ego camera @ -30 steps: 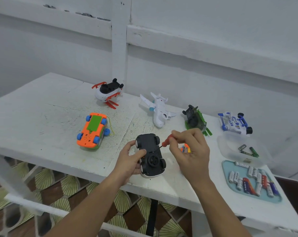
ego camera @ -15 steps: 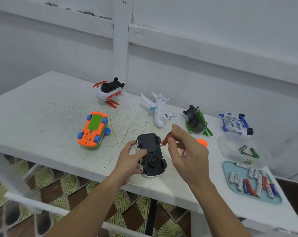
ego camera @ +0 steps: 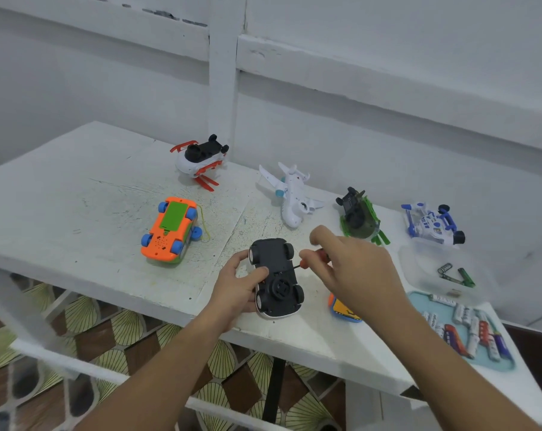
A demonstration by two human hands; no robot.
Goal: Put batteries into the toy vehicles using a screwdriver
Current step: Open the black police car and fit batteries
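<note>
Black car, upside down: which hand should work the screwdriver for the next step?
Right. The right hand pinches the red screwdriver, whose tip is against the black car on its underside. The left hand grips the car's side and steadies it, so it is probably best left there.

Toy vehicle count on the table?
6 clear: black car in the left hand, orange car to its left, helicopter and plane behind, green one and blue-white one at right. Possible seventh: orange-blue toy partly hidden by the right hand.
</note>
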